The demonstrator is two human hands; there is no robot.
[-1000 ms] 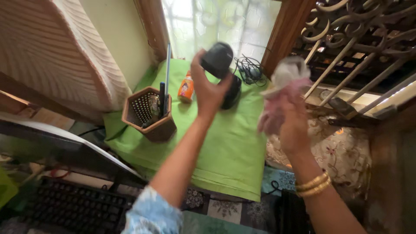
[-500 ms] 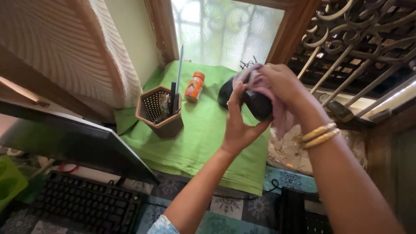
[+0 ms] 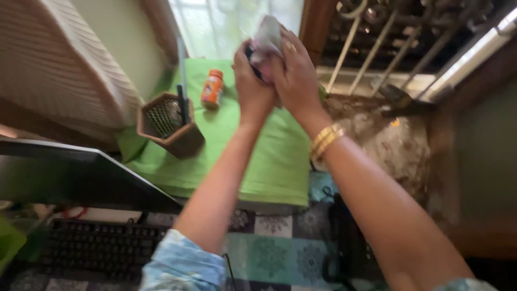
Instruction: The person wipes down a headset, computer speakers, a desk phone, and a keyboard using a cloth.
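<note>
Pinkish-white crumpled cloth (image 3: 266,33) was pressed by the right hand (image 3: 293,73) over a small dark rounded object (image 3: 250,54), which the left hand (image 3: 253,89) clutched from below, both raised above the green cloth-covered table (image 3: 269,156). Wiping looked underway, not finished. The object was almost wholly hidden; a brown perforated pen holder (image 3: 169,124) and an orange bottle (image 3: 212,89) stood apart.

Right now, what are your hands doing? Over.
Left hand grips dark object. Right hand presses pink cloth on it. Nothing blocking.
</note>
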